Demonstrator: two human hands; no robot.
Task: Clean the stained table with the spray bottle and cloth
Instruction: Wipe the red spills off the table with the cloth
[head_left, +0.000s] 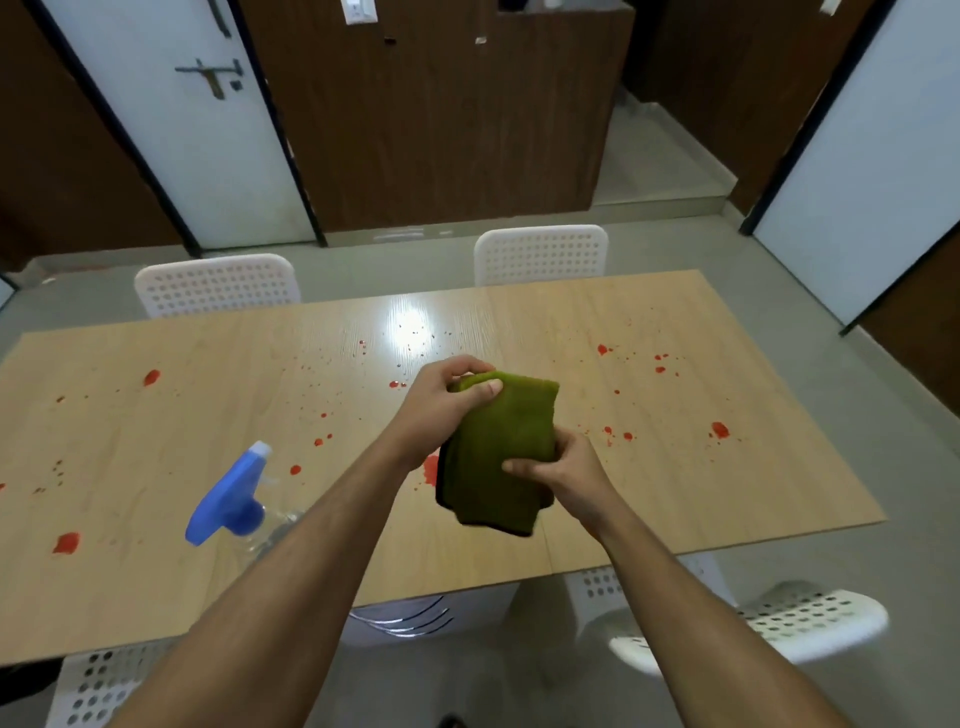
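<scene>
We hold the green cloth (501, 447) folded, in the air over the middle of the desk (675, 493), both hands on it. Left hand (441, 400) pinches the top edge, fingers curled; right hand (563, 465) grips the lower right side. Spray bottle (228, 501) stands near the front left, untouched. Red stains (719, 429) lie all over the surface. Best we fold a flat pad, keep a clean face out, then wipe the nearest blot under the cloth first.

- Both bare forearms reach forward, converging above the desk's middle.
- Left hand (441, 397) has thumb and fingers curled, pinching.
- Right hand (563, 467) grips likewise, nearer the desk's front edge.
</scene>
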